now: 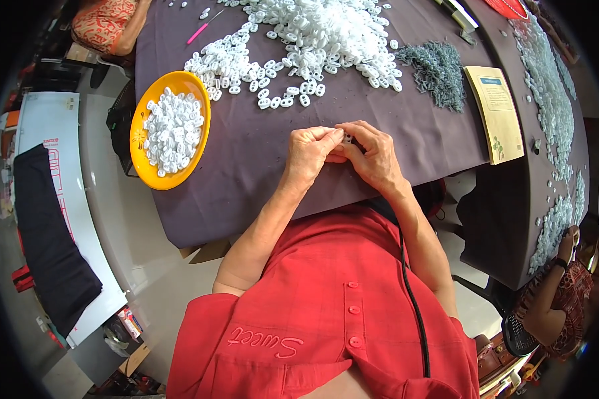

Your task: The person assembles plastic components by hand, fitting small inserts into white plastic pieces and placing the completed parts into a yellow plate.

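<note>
My left hand [311, 154] and my right hand [371, 157] meet above the near part of the cloth-covered table, fingertips together. Between the fingers of my right hand shows a small white oval plastic piece [347, 138] with dark holes. The thumb and forefinger of my left hand are pinched at its edge; whatever they grip is too small to make out. Beyond my hands spreads a large heap of white two-holed oval pieces [313, 33]. Right of it lies a pile of small grey-blue pieces [438, 70]. An orange-yellow bowl [137, 143] of white pieces stands at the left.
A pink-handled hook tool [197, 33] lies by the heap. At the table's right sits a yellow-beige booklet [498, 123]. Another table holds more pale pieces [546, 86]. One person [106, 26] sits far left, another [556, 309] at right. A black cord [414, 299] hangs down my front.
</note>
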Action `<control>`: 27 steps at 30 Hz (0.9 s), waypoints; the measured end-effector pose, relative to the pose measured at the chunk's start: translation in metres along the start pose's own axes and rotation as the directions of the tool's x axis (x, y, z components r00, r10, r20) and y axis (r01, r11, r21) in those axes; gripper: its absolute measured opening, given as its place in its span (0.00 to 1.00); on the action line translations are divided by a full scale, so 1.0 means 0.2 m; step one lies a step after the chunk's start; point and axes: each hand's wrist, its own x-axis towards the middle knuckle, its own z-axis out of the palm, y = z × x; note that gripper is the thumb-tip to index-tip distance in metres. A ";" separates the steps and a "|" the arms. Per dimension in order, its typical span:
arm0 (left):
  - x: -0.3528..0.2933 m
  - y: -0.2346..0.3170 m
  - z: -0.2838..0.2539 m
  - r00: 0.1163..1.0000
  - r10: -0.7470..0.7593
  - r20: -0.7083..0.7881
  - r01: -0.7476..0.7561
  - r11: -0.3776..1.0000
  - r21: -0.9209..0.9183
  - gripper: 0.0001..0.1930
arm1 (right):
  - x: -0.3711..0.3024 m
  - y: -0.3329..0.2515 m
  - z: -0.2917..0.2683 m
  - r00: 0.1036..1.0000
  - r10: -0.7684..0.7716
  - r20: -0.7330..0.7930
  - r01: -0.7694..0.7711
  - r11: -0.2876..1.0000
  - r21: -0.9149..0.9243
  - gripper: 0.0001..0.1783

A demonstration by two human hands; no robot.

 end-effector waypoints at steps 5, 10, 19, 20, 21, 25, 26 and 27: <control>0.00 -0.02 0.00 1.000 -0.007 -0.008 0.007 0.999 -0.045 0.10 | 0.01 -0.01 -0.01 1.000 0.028 0.011 -0.029 0.999 0.017 0.12; 0.00 0.00 -0.01 0.999 -0.023 0.032 0.025 0.997 -0.068 0.11 | 0.02 -0.01 -0.02 0.998 0.057 0.025 -0.058 0.998 0.030 0.13; -0.01 0.03 0.00 0.997 0.081 -0.013 -0.076 0.972 0.224 0.10 | 0.01 -0.01 0.00 0.999 0.041 0.015 -0.042 0.998 0.046 0.13; -0.01 0.03 -0.01 0.997 0.081 -0.013 -0.076 0.972 0.224 0.10 | 0.01 -0.01 0.00 1.000 0.019 0.010 -0.020 0.999 0.031 0.12; 0.00 0.03 -0.02 0.997 0.079 -0.003 -0.076 0.968 0.240 0.10 | 0.01 -0.01 0.00 1.000 -0.003 0.006 0.003 1.000 0.015 0.12; -0.01 0.02 -0.03 0.998 0.063 0.007 -0.063 0.978 0.198 0.10 | 0.00 0.01 0.01 1.000 -0.025 0.014 0.025 1.000 -0.017 0.13; -0.01 0.02 -0.04 0.998 0.062 0.007 -0.062 0.978 0.197 0.10 | 0.00 0.01 0.01 0.999 -0.038 0.019 0.039 0.999 -0.027 0.12; 0.00 0.02 -0.04 0.999 0.048 0.021 -0.051 0.984 0.172 0.10 | 0.00 0.01 0.01 0.998 -0.052 0.025 0.053 0.998 -0.037 0.12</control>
